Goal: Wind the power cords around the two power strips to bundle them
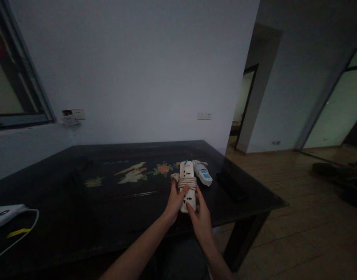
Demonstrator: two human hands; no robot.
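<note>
Both my hands hold a white power strip (188,198) above the near right part of the dark table. Its pale cord (188,182) is wound several times around the middle, and the plug end sticks out at the left. My left hand (175,200) grips the left edge, thumb across the front by the cord. My right hand (201,214) closes on the right edge, thumb near the lower sockets. Just behind and to the right, a second white power strip (206,178) with blue sockets lies on the table, its grey cord wrapped about one end.
The black table (114,217) bears a bird-and-flower picture (162,168). A dark flat object (231,186) lies near its right edge. At far left sit a white device (7,214) with a cable and a yellow strip (18,233). Wall sockets (204,116) are behind.
</note>
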